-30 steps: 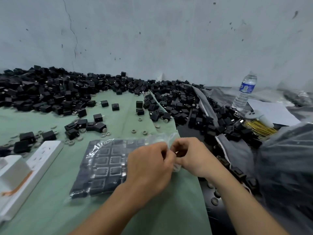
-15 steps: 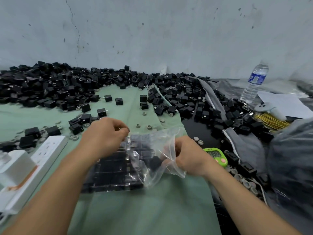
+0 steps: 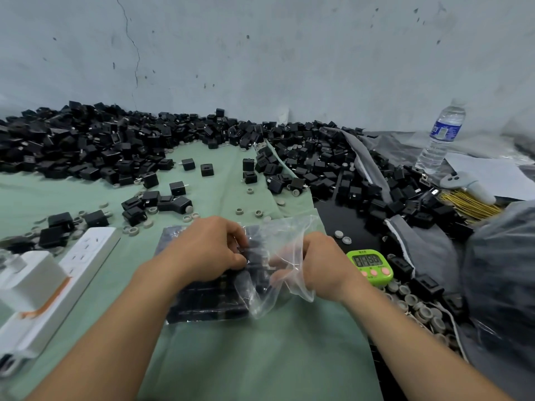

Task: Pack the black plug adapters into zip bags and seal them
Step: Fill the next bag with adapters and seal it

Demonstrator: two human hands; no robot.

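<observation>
Both hands are on the bag (image 3: 260,296), which lies dead centre on the green cloth (image 3: 260,357). The left hand (image 3: 208,250) comes in from 7 o'clock. Its fingers are curled down and pinching the plastic right where the packed adapters (image 3: 202,302) end, probably to keep that flat black grid from sliding about. Whether it grips just film or an adapter through the film, I cannot tell.

The right hand (image 3: 324,264) comes in from 5 o'clock and clutches the loose mouth end at the bag's 3 o'clock side. Its fingers are closed around the crumpled film and show pale through it. The mouth stands up, puffed and gaping, so the bag is not sealed yet. By my reading this is the tidy-up before the zip: contents pushed back and the slack gathered so the strip can meet.

The bag is filled from its 9 o'clock edge to about the middle, and the rows lie flat, which should let the seal close without bulging.

The loose pile (image 3: 86,146) runs along the wall from 10 to 1 o'clock, within reach for the next bag. A green timer (image 3: 370,264) sits just beside the right hand at 3 o'clock, and a white power strip (image 3: 81,256) lies out at 9.

The risk is that a corner adapter tips into the mouth and blocks the zip.
</observation>
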